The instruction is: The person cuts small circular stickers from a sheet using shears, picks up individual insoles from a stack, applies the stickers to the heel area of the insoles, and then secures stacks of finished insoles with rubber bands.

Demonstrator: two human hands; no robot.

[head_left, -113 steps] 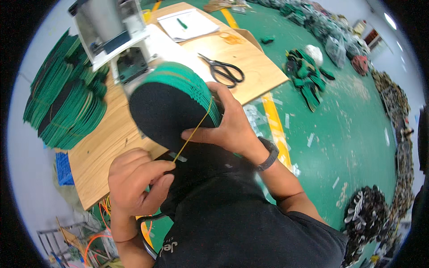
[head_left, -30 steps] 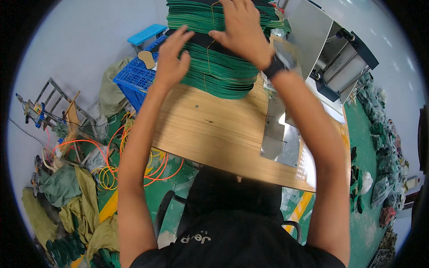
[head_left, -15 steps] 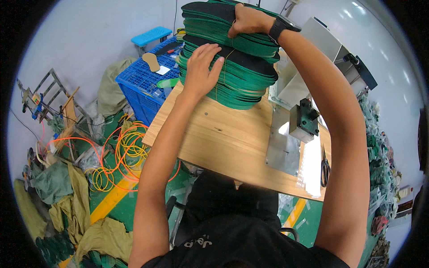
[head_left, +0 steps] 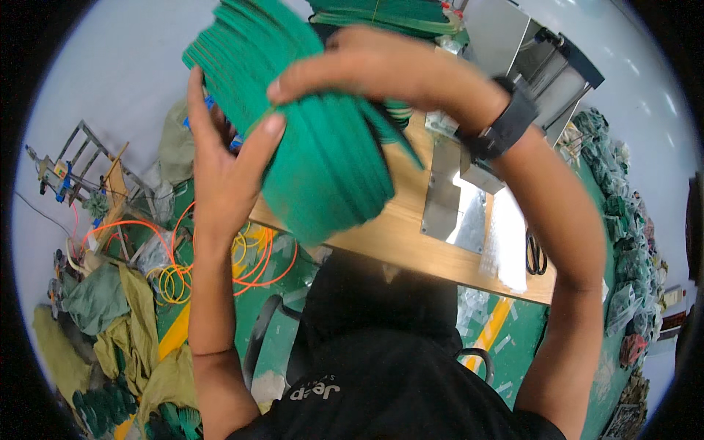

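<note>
A thick bundle of green insoles (head_left: pixel 323 169) is tilted above the near left part of the wooden table. My left hand (head_left: pixel 227 169) grips it from the left, thumb on the near side and fingers round the far edge. From the right, my right hand (head_left: pixel 367 66), blurred by motion, wraps over its narrow middle with the thumb pressed in. One insole splays out on the bundle's right side. A thin tie shows faintly at the middle. Behind my right hand stands another stack of green insoles (head_left: pixel 389 16), partly hidden.
On the wooden table (head_left: pixel 367 242) are a metal plate (head_left: pixel 444 198), a metal block mostly behind my right forearm, and black-handled scissors (head_left: pixel 537 253). Orange and yellow hoses (head_left: pixel 257 257) coil on the floor at left. Bagged green material (head_left: pixel 616 220) is piled along the right.
The upper insole bundle has come off the stack toward me and to the left, turning as it moved. My left hand has shifted from the lower bundle onto this one.
</note>
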